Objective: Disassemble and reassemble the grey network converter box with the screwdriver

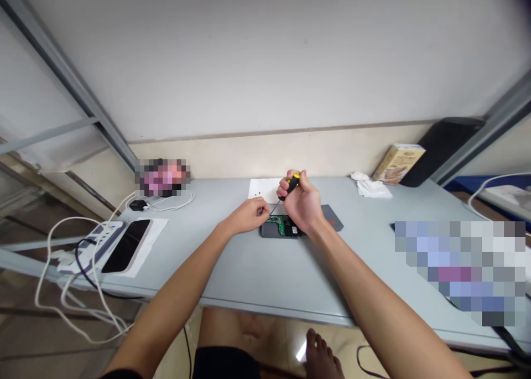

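Right grip holds a screwdriver, perhaps touching the circuit board.

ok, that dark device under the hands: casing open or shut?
Open: a green circuit board shows exposed in the dark casing. The right hand hides part of it.

The screwdriver had a black handle marked with yellow and capped in yellow, above a grey shaft. The circuit board was green with black areas, a white label among them, in a dark grey casing; the dark grey flat piece bore a small orange-red mark. Dark specks dotted the white paper. The desk was pale blue-grey, the carton yellow and cream with brown printing, the tissue white, the phone black-screened with a pale edge.
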{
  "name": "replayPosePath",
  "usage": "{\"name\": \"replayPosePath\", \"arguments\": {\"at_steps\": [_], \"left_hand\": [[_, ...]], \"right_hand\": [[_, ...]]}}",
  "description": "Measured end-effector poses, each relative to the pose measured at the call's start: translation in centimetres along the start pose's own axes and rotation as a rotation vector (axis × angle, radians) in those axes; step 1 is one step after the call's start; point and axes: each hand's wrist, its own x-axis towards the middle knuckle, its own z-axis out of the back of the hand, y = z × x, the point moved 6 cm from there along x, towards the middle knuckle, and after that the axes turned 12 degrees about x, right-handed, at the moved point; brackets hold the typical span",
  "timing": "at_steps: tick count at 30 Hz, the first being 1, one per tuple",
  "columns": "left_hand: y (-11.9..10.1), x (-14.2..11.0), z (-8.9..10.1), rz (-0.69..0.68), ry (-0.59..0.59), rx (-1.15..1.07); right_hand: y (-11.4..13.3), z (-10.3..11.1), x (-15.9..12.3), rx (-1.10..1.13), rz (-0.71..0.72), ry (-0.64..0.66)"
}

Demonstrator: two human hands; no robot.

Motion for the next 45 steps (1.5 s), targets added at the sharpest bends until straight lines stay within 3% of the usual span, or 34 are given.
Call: {"name": "replayPosePath", "arguments": {"at_steps": [13, 45], "left_hand": [[0.06, 0.01, 0.01, 0.005, -0.013, -0.020], [0.31, -0.07, -0.27, -0.010, -0.006, 0.013]], "right_hand": [[-0.19, -0.05, -0.08, 0.152, -0.053, -0.007], [-0.02, 0.21, -0.13, 0.135, -0.063, -0.036]]}}
